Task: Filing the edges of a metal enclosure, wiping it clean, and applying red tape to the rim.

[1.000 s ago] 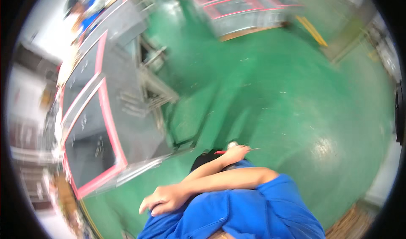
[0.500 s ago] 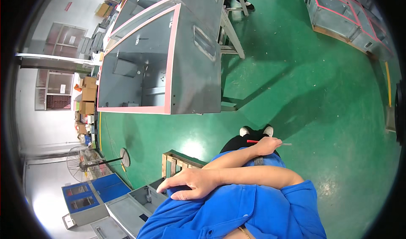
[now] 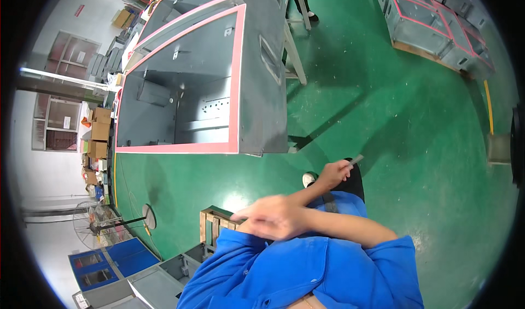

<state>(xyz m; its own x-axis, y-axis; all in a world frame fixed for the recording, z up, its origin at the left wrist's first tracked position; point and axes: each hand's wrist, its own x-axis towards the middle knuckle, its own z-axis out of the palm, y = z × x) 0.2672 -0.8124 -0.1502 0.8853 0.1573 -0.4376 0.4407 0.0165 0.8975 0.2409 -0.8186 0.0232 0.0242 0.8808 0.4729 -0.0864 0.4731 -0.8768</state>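
My forearms cross in front of my blue shirt. My left hand (image 3: 333, 175), out to the right, is closed around a slim tool (image 3: 356, 159) whose flat, pale end sticks out beyond the fingers; its exact kind is unclear. Above the left forearm, my right hand (image 3: 273, 217) is blurred by motion, with fingers loosely apart and nothing visible in them. Ahead to the left stands a large grey metal cabinet (image 3: 262, 101), its open front edged in pink. Neither hand touches it.
White trestle legs (image 3: 295, 57) stand beside the cabinet. A wooden pallet-like frame (image 3: 203, 227) is close on my left, with a floor fan (image 3: 147, 216) beyond. More pink-edged cabinets (image 3: 421, 44) sit far right. Cardboard boxes (image 3: 99, 131) line the left wall; another person's leg (image 3: 302, 0) shows behind.
My left hand has moved slightly up and away, and the tool's red part no longer shows. My right hand has shifted right and blurred. The view has moved somewhat, with one foot stepping.
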